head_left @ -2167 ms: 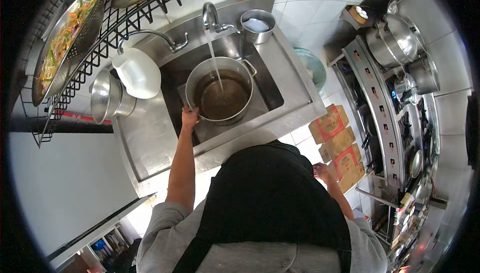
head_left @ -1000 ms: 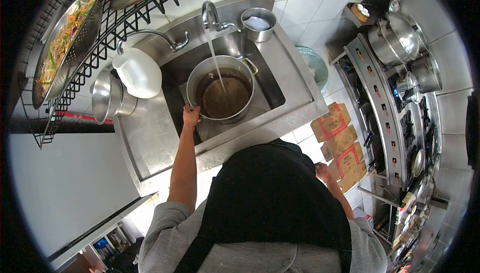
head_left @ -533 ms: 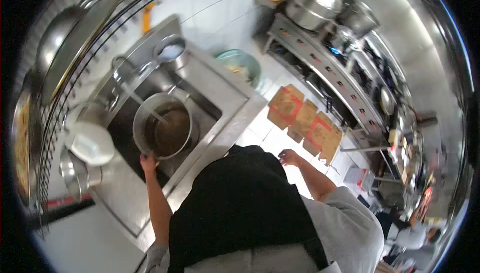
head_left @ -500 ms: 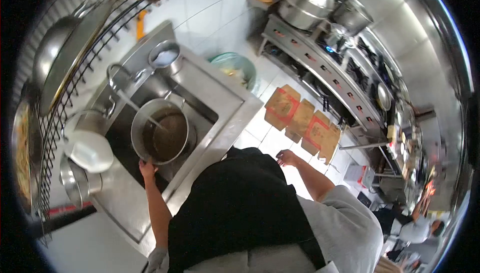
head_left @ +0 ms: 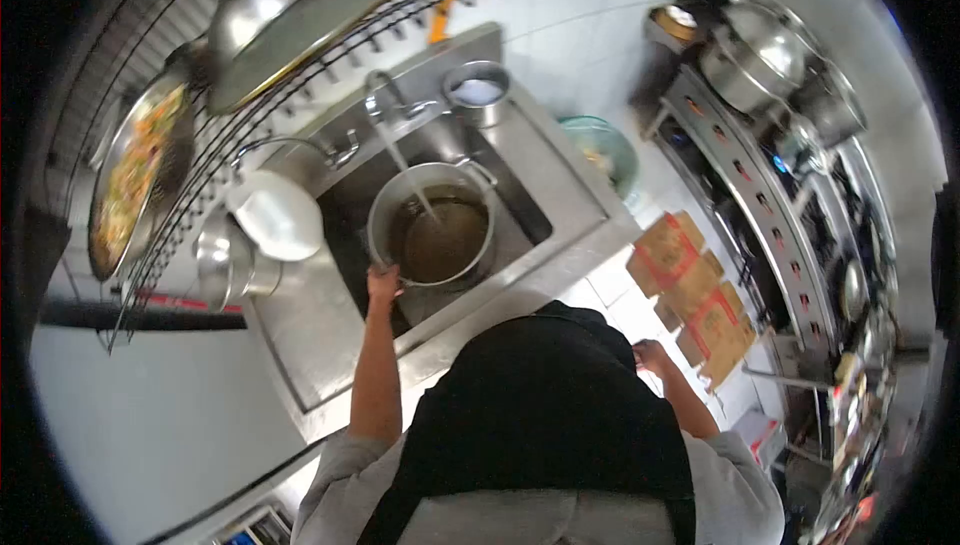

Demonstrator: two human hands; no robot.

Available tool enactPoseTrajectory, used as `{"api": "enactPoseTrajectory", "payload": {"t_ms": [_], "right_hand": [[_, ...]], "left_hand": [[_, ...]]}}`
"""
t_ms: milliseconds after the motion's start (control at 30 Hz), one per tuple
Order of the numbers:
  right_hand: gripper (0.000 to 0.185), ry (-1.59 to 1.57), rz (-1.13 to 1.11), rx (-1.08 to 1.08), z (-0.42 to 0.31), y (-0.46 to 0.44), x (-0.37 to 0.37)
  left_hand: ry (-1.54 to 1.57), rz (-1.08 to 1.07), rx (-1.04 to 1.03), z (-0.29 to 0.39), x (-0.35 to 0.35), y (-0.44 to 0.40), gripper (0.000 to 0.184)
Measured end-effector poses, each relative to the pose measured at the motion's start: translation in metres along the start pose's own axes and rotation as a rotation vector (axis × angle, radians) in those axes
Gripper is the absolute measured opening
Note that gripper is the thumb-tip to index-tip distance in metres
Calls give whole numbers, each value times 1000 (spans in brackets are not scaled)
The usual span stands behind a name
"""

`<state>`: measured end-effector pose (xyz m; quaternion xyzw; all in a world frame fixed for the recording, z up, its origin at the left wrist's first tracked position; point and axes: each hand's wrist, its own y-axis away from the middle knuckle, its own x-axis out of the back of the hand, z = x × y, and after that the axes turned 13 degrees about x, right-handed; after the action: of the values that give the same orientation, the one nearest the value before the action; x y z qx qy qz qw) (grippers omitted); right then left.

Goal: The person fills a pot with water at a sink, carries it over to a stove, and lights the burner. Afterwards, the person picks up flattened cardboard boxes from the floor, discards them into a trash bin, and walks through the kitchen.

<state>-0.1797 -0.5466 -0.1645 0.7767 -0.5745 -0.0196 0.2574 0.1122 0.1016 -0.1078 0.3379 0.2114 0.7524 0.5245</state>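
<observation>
A large metal pot (head_left: 383,207) stands in the sink basin, with brownish liquid (head_left: 440,245) inside. Water runs from a curved faucet (head_left: 378,95) down into it. My left hand (head_left: 384,283) is closed around the near-left handle of the pot. Beside the black apron (head_left: 545,395), my right hand (head_left: 652,355) hangs low with loosely bent fingers and nothing visible in it; the apron edge is close to its fingertips.
A small metal container (head_left: 478,78) sits on the sink's far corner. White bowl (head_left: 280,215) and metal pots (head_left: 225,260) are at left. Overhead hangs a wire rack (head_left: 330,75) with pans. Flattened cardboard (head_left: 690,285), a green bin (head_left: 605,150) and a stove (head_left: 750,185) are at right.
The view has turned and shifted, so the sink appears further right. Water still runs into the pot, and my left hand stays on its handle. My right hand remains low beside the apron.
</observation>
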Motion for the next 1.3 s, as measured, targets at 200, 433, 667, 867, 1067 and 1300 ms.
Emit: {"api": "enactPoseTrajectory", "payload": {"t_ms": [200, 433, 667, 867, 1067, 1300], "right_hand": [[17, -434, 194, -267, -60, 3, 3], [21, -46, 86, -178, -108, -7, 1], [20, -113, 27, -64, -79, -9, 9], [16, -462, 133, -299, -55, -3, 9], [16, 1, 124, -216, -105, -4, -4], [16, 94, 55, 0, -71, 16, -4]], "left_hand": [[-173, 85, -99, -15, -6, -21, 60], [-73, 108, -23, 18, -9, 36, 57], [-527, 337, -226, 17, 2, 14, 50], [-321, 532, -814, 145, 11, 55, 40], [-187, 399, -916, 243, -11, -25, 51], [63, 52, -705, 256, -18, -20, 59]]}}
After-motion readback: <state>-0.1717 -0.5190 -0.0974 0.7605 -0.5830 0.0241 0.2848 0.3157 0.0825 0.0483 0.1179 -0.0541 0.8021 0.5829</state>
